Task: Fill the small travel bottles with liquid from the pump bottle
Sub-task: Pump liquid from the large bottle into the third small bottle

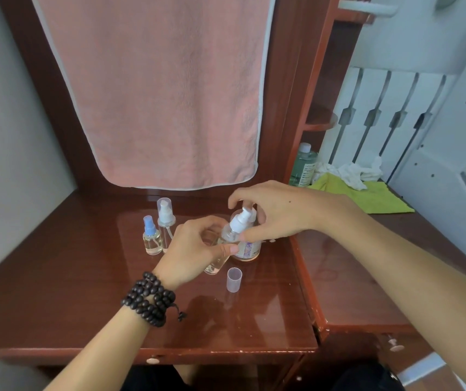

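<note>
My left hand (pixel 197 246) grips a clear small travel bottle (pixel 218 262), tilted, just above the red-brown desk (pixel 90 283). My right hand (pixel 277 213) pinches the white spray head (pixel 240 220) at that bottle's neck. Directly behind stands the pump bottle (pixel 247 248) with a patterned label, its top hidden by my right hand. Left of it stand two more small bottles: one with a blue sprayer (pixel 152 235) and a taller one with a clear cap (pixel 166 221). A loose clear cap (pixel 234 279) stands on the desk in front.
A pink towel (pixel 155 88) hangs behind the desk. On the right lie a green cloth (pixel 367 196) and white crumpled tissue (pixel 350 170), with a green bottle (pixel 305 165) in the shelf corner. A dark bead bracelet (pixel 150 299) wraps my left wrist.
</note>
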Tool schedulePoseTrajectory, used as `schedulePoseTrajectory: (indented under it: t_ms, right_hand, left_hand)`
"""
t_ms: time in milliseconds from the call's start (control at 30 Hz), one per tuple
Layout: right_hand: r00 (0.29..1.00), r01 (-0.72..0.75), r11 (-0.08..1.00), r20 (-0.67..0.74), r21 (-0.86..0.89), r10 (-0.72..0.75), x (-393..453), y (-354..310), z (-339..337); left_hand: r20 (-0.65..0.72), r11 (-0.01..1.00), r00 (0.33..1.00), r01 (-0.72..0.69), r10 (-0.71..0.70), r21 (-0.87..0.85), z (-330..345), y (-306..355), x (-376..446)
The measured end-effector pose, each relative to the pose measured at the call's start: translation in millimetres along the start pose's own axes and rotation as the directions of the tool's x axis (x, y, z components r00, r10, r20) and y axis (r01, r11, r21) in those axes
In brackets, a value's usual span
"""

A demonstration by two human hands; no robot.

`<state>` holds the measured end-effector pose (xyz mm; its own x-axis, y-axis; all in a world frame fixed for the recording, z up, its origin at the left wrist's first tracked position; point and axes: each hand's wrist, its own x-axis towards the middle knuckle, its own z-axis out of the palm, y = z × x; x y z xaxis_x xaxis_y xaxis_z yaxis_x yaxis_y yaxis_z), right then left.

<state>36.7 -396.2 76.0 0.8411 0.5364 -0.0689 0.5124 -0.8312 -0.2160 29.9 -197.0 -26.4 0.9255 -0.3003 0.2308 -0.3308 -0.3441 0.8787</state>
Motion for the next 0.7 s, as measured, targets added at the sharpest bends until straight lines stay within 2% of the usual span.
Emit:
schedulePoseTrajectory:
  t_ms: [100, 233, 400, 567, 700]
  right_hand:
    - [0.998, 0.056, 0.998, -0.017, 0.017, -0.055, -2.9, -4.0, -0.8]
    - [0.994, -0.099, 0.994, 0.041, -0.04, 0.1, 3.4, -2.6, 2.2]
    - [0.998, 0.026, 0.997, -0.062, 0.07, -0.022, -3.1, -0.5, 2.6]
    - [0.992, -0.118, 0.992, -0.045, 0.049, 0.12, -0.5, -3.3, 8.8]
    - [0.998, 0.005, 0.996, -0.065, 0.091, 0.001, -5.5, -1.2, 5.2]
  left_hand:
    - [0.009, 1.0, 1.0, -0.003, 0.003, 0.001, -0.5, 2.6, 0.1]
    - [0.013, 1.0, 1.0, -0.008, 0.008, -0.004, 0.0, 3.8, 0.1]
    - [0.003, 1.0, 1.0, 0.0, 0.0, -0.006, -1.8, 5.1, 1.7]
    - [0.013, 1.0, 1.0, -0.001, 0.001, -0.003, -1.8, 6.4, 1.3]
    - [-0.006, 1.0, 1.0, 0.003, -0.003, -0.001, -2.5, 9.7, -0.1]
